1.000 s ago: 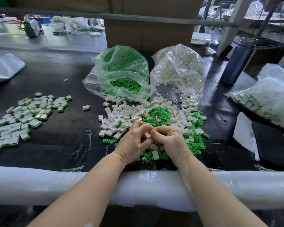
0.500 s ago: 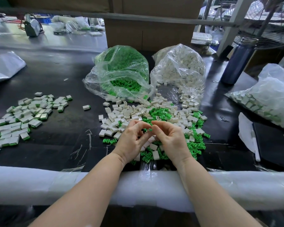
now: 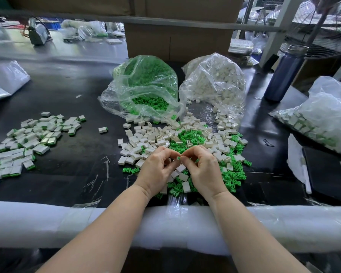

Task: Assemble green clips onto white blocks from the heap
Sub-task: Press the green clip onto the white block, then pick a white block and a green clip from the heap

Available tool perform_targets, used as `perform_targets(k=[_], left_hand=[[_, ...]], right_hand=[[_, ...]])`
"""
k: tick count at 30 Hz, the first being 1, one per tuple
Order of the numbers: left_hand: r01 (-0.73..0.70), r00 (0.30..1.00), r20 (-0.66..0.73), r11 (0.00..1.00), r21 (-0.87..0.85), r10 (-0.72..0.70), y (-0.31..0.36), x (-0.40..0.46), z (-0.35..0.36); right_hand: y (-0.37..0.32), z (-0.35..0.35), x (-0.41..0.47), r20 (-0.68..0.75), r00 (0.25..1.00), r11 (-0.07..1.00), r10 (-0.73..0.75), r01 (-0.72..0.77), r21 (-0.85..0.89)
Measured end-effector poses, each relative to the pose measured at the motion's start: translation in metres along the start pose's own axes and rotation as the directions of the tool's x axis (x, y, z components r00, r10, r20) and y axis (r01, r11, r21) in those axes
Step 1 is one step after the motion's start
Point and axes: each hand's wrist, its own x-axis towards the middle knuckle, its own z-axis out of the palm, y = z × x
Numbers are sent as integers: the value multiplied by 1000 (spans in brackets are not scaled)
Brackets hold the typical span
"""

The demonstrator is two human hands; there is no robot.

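Black counter [image 3: 71, 154]: smooth, glossy, streaked with reflections. Small green plastic clips [image 3: 232, 177] right of hands: matt. Small white plastic blocks [image 3: 134, 146] beyond left hand: smooth, faint sheen. Clear crinkled plastic bags [image 3: 146, 83] farther back: shiny. Dark blue metal bottle [image 3: 283, 73] far right: satin. White foam edge padding [image 3: 47, 223] under forearms: matt, soft-looking.

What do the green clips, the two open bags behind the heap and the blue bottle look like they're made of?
Green clips: likely molded plastic, with uniform bright color and a matte look. Bags: thin clear plastic film, crinkled, glossy, contents visible through it. Blue bottle: probably metal, with a smooth dark body and a silvery neck.
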Motion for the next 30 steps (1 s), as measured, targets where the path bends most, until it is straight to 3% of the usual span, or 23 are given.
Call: perform_targets(k=[12,20,24,30], left_hand=[[26,1000,-15,999,-31,-26,1,0,0],[-33,959,-278,997,76,53,2,-1,0],[20,910,-412,988,155,46,2,0,-2],[158,905,-423,956,246,-40,-1,0,-1]], right_hand=[[-3,3,0,15,1000,1000,8,-7,-10],[1,-1,0,-80,997,1000,24,-22,17],[3,0,1,-133,991,999,22,-26,-28],[5,-1,1,-157,987,997,31,-40,-59]])
